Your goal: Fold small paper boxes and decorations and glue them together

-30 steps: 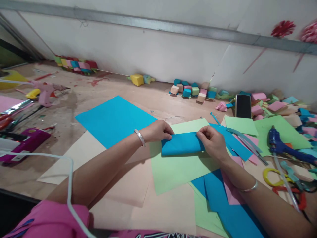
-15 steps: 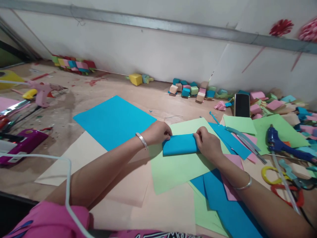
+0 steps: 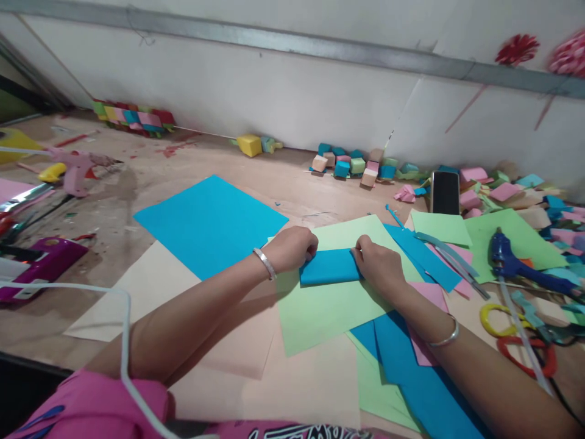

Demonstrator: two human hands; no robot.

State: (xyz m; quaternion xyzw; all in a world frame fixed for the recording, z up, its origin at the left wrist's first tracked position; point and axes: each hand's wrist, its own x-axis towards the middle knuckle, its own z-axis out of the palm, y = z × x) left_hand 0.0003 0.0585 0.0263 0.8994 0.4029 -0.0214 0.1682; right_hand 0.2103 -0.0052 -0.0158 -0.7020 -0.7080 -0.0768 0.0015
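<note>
A folded strip of blue paper lies on a light green sheet. My left hand pinches its left end near the upper corner. At the other end, my right hand has its fingers closed on the strip's upper right part. Both hands rest low over the green sheet, and the fingertips are partly hidden. Flat to the left of my left hand is a large blue sheet. Peach sheets spread beneath my left forearm.
Blue and pink paper lies under my right forearm. Further right are scissors, a blue glue gun and a phone. A pink glue gun and a purple device sit left. Small paper cubes line the wall.
My right hand has shifted slightly left along the strip's upper edge. My left hand has changed its hold a little at the left end. The strip stays in place.
</note>
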